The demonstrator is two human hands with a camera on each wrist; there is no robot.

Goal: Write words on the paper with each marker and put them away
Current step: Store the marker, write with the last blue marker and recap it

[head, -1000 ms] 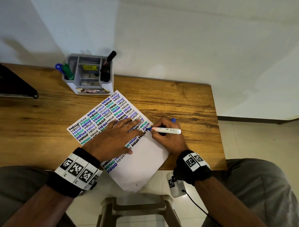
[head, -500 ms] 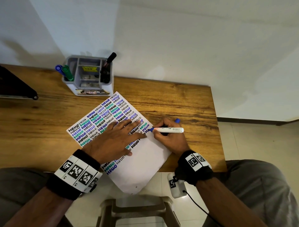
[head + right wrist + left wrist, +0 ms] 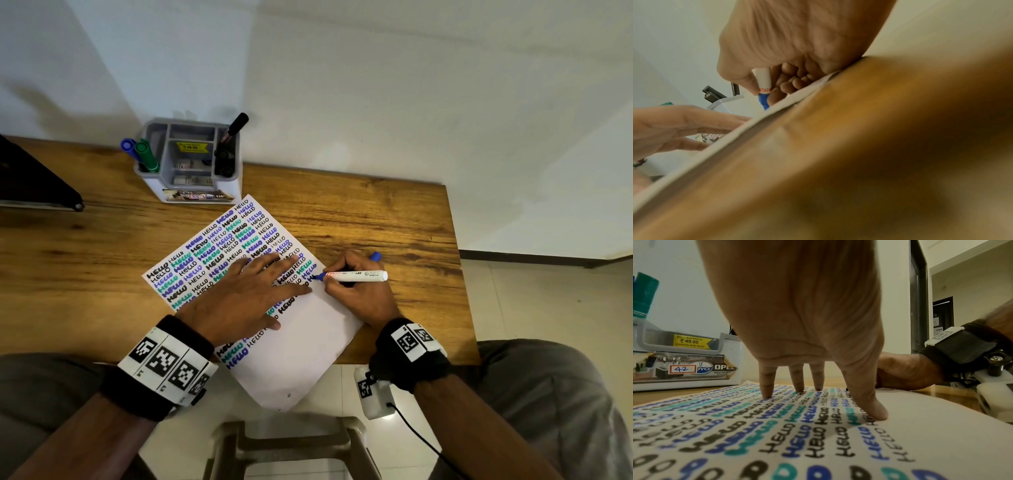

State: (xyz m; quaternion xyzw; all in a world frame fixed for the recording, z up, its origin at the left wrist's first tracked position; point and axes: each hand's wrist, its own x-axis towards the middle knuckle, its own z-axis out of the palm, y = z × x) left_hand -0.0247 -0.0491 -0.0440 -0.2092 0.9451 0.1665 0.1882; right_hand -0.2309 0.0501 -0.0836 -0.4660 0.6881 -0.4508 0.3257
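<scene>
A white sheet of paper covered with rows of "HELLO" in black, blue and green lies askew on the wooden desk, one corner hanging over the front edge. My left hand lies flat on the paper, fingers spread and pressing it down; its fingertips touch the written rows. My right hand grips a white marker with a blue tip, the tip on the paper's right edge. Its blue cap pokes out behind the hand. The wrist view shows the marker pinched between thumb and fingers.
A grey-and-white organiser stands at the back of the desk with a blue and a green marker on its left and black markers on its right. A dark object lies at the far left. A plastic stool is below.
My right hand and the marker have shifted slightly along the line near the paper's right edge, adding blue strokes. The left hand has stayed flat on the sheet.
</scene>
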